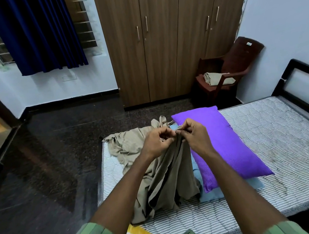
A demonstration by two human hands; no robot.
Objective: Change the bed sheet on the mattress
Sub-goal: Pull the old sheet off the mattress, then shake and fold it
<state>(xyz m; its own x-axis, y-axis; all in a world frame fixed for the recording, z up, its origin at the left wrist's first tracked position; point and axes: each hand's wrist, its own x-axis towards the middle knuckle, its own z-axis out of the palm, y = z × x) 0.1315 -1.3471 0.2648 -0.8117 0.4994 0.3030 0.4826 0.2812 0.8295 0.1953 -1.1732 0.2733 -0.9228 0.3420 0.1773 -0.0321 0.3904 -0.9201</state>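
You hold the beige bed sheet (157, 168) up by one bunched edge over the bare mattress (272, 140).

Your left hand (158, 141) and right hand (192, 134) are raised close together, and each pinches the sheet's top edge between curled fingers and thumb. The rest of the cloth hangs down in folds from your hands and lies heaped on the near left part of the striped mattress. Just to the right of it a purple pillow (221, 143) lies on the mattress, with a pale blue cloth (212, 192) showing under its near end. Beyond the bed, a brown chair (237, 65) stands by the wooden wardrobe (168, 35) with a folded cloth (216, 78) on its seat.
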